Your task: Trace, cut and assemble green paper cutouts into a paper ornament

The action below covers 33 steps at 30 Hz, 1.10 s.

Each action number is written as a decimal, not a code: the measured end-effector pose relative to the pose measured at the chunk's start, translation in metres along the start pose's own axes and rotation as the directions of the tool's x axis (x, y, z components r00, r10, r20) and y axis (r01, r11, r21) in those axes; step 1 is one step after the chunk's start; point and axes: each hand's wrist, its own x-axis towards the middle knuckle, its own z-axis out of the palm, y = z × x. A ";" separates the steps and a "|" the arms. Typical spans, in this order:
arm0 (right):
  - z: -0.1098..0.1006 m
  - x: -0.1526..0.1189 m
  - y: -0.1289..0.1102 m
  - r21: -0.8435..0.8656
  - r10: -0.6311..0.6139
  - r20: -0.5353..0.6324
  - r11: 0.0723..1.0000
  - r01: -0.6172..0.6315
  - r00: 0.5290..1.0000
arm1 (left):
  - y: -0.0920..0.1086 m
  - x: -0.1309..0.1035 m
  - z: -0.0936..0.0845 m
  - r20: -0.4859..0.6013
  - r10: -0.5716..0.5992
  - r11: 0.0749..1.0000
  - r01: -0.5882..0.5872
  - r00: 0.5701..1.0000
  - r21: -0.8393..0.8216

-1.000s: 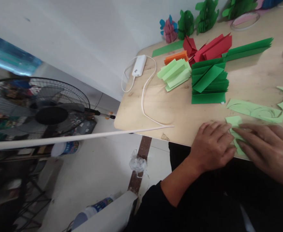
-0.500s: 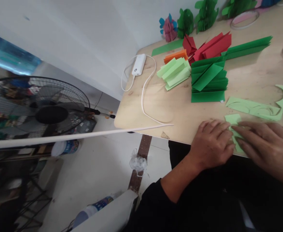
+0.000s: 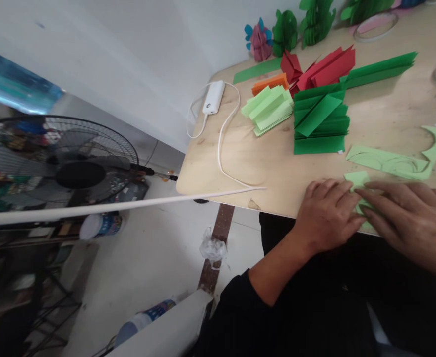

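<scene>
Since the earlier frame, the right hand (image 3: 414,213) has drawn slightly closer to the left hand (image 3: 325,213), and less of the pale green strip (image 3: 357,178) shows between them. Both hands are palm down at the near edge of the worktop (image 3: 240,148). The left forearm reaches up and inward from a black sleeve; the right arm comes in from the right border of the view.

The left hand's fingers are bent and bunched together, their tips at the left side of the strip; whether they grip it or only press it, I cannot tell. The right hand's fingers are extended and close together, with the thumb a little apart below them. Their tips touch the strip, but whether thumb and fingers pinch it is hidden.

The strip lies on the worktop at the near edge, between and partly under the fingertips. Its far end shows beyond them, and a small part shows below, by the right thumb. Just beyond the right hand lies a cut pale green sheet (image 3: 400,166) with curved lines. Farther in stand a dark green folded stack (image 3: 320,124) and a pale green folded stack (image 3: 270,109). A white device (image 3: 214,96) with a cable (image 3: 219,144) lies towards the far left corner.
</scene>
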 end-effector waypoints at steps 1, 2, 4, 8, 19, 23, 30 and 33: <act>0.000 0.000 0.000 -0.001 -0.003 0.001 1.000 0.003 1.000 | 0.000 0.000 0.000 -0.005 0.000 1.000 0.000 1.000 0.000; 0.000 0.000 0.001 -0.005 -0.006 0.000 1.000 0.006 1.000 | 0.000 0.000 0.000 -0.013 -0.001 1.000 0.001 1.000 -0.004; 0.001 0.000 0.001 -0.018 -0.005 -0.003 1.000 0.005 1.000 | 0.001 0.000 0.001 -0.033 -0.004 1.000 0.004 0.999 -0.012; 0.001 0.001 0.000 -0.026 -0.009 -0.006 1.000 0.009 1.000 | 0.001 -0.001 0.002 -0.042 -0.008 1.000 0.007 0.999 -0.019; -0.005 0.001 -0.001 0.044 0.019 0.011 0.999 -0.019 1.000 | 0.001 0.000 0.001 -0.021 -0.023 0.998 0.022 1.000 -0.055; -0.006 -0.002 0.001 0.022 0.012 0.011 1.000 -0.012 1.000 | 0.001 0.000 -0.001 -0.008 -0.029 0.997 0.029 1.000 -0.070; -0.006 -0.002 0.001 0.035 0.004 0.007 0.999 -0.004 1.000 | 0.001 -0.001 -0.002 0.022 -0.037 0.997 0.039 0.999 -0.062; -0.007 -0.002 0.003 0.049 -0.009 0.000 0.999 0.009 1.000 | 0.001 -0.001 -0.002 0.021 -0.042 0.997 0.043 0.999 -0.060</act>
